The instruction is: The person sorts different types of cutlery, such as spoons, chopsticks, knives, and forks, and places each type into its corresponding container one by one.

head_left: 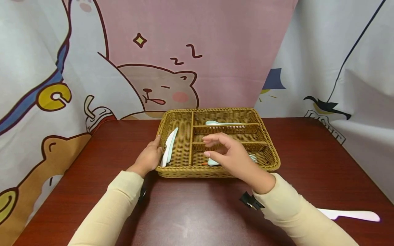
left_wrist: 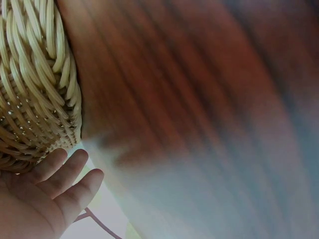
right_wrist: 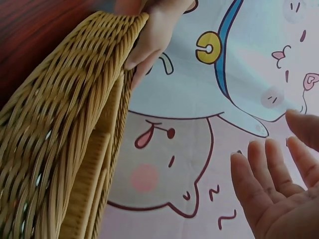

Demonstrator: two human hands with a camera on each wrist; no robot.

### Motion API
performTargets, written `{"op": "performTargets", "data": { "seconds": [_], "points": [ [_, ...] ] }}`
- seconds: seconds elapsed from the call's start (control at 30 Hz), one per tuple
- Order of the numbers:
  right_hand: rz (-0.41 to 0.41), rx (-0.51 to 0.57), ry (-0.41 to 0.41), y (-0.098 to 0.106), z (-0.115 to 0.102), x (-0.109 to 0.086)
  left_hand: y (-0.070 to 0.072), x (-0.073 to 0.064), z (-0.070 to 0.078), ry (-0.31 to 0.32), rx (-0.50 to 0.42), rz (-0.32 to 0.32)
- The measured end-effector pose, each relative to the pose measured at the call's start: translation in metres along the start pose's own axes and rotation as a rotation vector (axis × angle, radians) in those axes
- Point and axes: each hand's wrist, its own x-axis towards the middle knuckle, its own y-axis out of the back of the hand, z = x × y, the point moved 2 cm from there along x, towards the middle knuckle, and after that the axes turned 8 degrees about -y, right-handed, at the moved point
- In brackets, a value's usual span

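A divided wicker basket [head_left: 181,172] stands on the table. At its left side, my left hand [head_left: 148,157] grips the rim, thumb over the edge and fingers along the outer wall. In the left wrist view these fingers [left_wrist: 79,191] look fairly straight. Above the front right compartments hovers my right hand [head_left: 234,155], its fingers loosely bent and holding nothing. A white knife [head_left: 167,148] and a pale blue knife [head_left: 172,147] lie in the left compartment. The back compartment holds a pale blue spoon [head_left: 212,122]. Partly hidden under my right hand is a pale blue fork [head_left: 253,158].
Another white knife [head_left: 358,215] lies on the table at the right, partly behind the right sleeve. Something small and orange [head_left: 205,164] shows in the front compartment. A printed curtain [head_left: 231,51] hangs behind the dark red table [head_left: 187,212].
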Motion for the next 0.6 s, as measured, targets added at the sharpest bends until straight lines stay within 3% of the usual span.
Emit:
{"op": "performTargets", "data": {
  "seconds": [0.3,0.6],
  "points": [
    [-0.029,-0.072,0.044,0.015,0.012,-0.020,0.000,0.001,-0.001,0.010,-0.006,-0.003],
    [0.004,-0.156,0.077,0.038,0.024,-0.040,0.000,0.001,-0.001,-0.003,0.001,0.008]
  ]
}}
